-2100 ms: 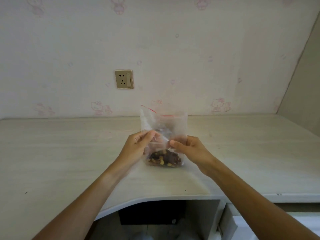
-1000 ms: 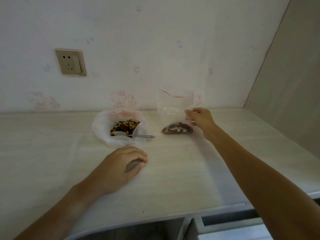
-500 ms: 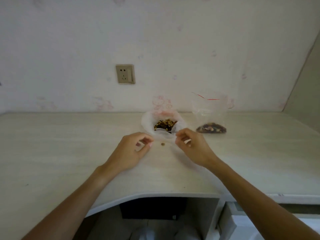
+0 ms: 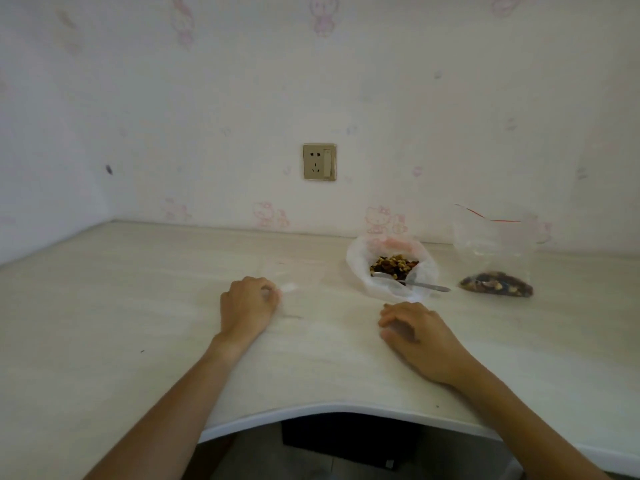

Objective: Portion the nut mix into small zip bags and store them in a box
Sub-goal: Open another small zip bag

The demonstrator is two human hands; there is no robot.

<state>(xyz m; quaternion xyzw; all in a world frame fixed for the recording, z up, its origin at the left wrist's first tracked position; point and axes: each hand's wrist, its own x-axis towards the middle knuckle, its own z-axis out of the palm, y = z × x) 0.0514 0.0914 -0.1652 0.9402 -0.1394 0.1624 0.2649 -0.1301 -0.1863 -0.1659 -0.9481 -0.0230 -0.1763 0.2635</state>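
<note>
The left hand (image 4: 247,303) rests curled on a faint empty zip bag (image 4: 287,277) lying flat, extending far-right from its fingers; whether it grips it, I cannot tell. The right hand (image 4: 420,336), loosely curled and empty, lies nearer the nut mix (image 4: 393,263), just beyond it on the pale desk (image 4: 138,306) by a papered wall.

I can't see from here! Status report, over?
Left hand on flat clear bag; right hand empty. Filled zip bag open beside white nut-mix bag. Nothing blocking.
</note>
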